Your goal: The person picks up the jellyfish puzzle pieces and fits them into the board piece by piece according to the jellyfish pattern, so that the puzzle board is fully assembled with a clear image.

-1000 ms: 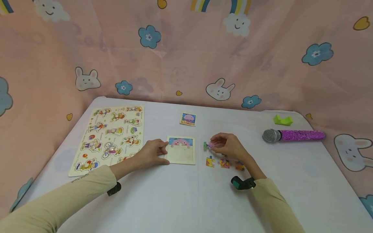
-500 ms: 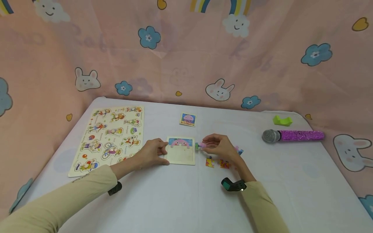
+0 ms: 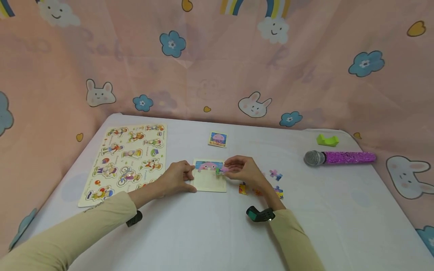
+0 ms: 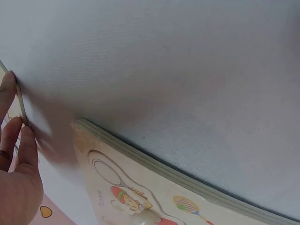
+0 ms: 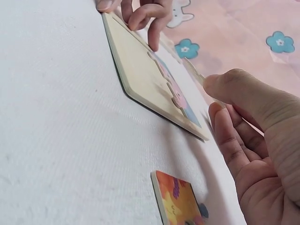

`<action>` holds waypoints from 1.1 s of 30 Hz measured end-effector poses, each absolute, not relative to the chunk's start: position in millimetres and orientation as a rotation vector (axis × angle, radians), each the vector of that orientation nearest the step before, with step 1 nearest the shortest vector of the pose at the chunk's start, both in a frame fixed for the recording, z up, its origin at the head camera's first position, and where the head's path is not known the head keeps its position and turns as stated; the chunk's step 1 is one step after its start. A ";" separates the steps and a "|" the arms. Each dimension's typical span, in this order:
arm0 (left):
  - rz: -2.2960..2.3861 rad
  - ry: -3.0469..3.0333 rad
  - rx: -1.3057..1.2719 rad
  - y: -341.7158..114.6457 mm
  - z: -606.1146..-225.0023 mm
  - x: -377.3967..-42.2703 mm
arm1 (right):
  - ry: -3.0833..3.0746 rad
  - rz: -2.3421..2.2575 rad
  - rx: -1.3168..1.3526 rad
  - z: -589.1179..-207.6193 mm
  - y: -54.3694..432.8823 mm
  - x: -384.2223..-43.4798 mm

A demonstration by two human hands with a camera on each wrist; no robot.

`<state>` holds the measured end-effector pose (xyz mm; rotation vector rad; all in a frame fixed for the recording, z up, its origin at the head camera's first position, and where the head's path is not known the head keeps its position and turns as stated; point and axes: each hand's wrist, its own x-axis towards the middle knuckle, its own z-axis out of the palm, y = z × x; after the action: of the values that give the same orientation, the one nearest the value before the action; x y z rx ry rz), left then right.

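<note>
In the head view, a small square wooden jigsaw tray (image 3: 209,183) lies mid-table, with a blue-and-pink picture strip fitted along its top. My left hand (image 3: 177,176) holds the tray's left edge, thumb by the lower corner and fingers higher up. My right hand (image 3: 241,170) pinches a green-and-pink jigsaw piece (image 3: 219,171) above the tray's right side, just below the fitted strip. Seen from the right wrist, the piece (image 5: 195,71) is nearly edge-on between thumb and fingertips, raised over the tray (image 5: 133,63). Loose jigsaw pieces (image 3: 243,189) lie right of the tray, some partly behind my right forearm.
A large peg puzzle board (image 3: 163,151) with printed figures lies on the left. Behind the tray is a small jellyfish picture card (image 3: 217,139). A purple glittery microphone (image 3: 340,157) and a lime-green curved block (image 3: 327,140) are at the back right.
My right hand has moved left with the jigsaw piece, from beside the tray to over it. Loose pieces behind the forearm have come into sight. The left hand stays at the tray's edge.
</note>
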<state>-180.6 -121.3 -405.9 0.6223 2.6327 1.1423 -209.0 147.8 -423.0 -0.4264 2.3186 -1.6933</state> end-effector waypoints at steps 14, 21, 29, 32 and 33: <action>1.074 2.663 0.667 -121.3 -402.4 -182.4 | 2.263 -1.708 -0.499 -425.2 119.2 -212.8; 1.077 2.674 0.690 -121.4 -402.1 -182.8 | 2.258 -1.711 -0.562 -430.0 104.7 -213.2; 1.074 2.687 0.703 -121.9 -401.8 -182.8 | 2.340 -1.725 -0.639 -436.2 93.8 -209.8; 1.066 2.693 0.726 -122.2 -402.8 -183.2 | 2.395 -1.709 -0.667 -436.0 90.4 -207.6; 1.064 2.694 0.722 -122.0 -403.0 -183.2 | 2.417 -1.695 -0.678 -436.0 89.3 -207.1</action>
<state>-183.2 -122.0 -403.0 0.7220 2.6936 1.0641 -207.1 89.3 -436.0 -0.6777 2.4173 -1.6951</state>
